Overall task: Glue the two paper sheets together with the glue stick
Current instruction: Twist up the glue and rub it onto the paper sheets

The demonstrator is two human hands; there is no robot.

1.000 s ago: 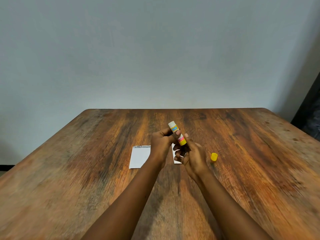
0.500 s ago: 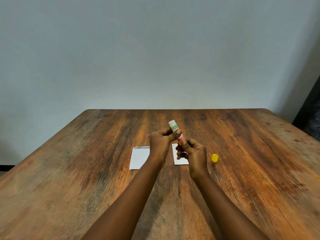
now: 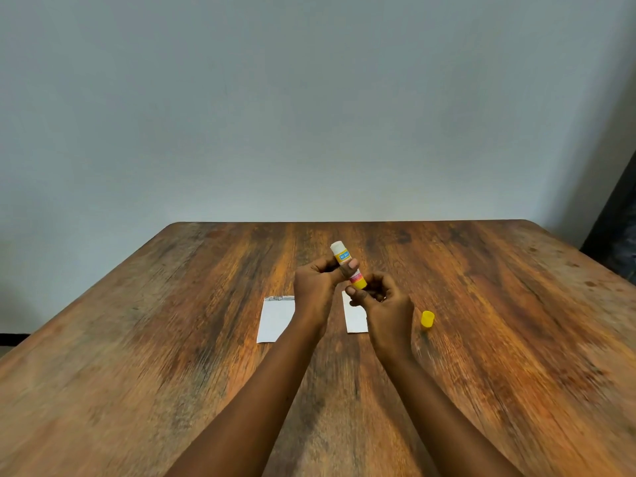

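A glue stick with a white tip and a yellow and pink label is held tilted above the table, uncapped. My left hand pinches its middle between thumb and fingers. My right hand grips its yellow bottom end with the fingertips. Two small white paper sheets lie flat on the table beneath the hands: the left sheet is partly hidden by my left forearm, the right sheet partly by my right hand. The yellow cap stands on the table right of my right hand.
The wooden table stretches wide around the sheets, its far edge close to a plain grey wall. Something dark stands beyond the table's far right corner.
My right hand's fingers have shifted around the stick's bottom end, uncovering more of the right sheet. The glue stick and my left hand have stayed nearly in place.
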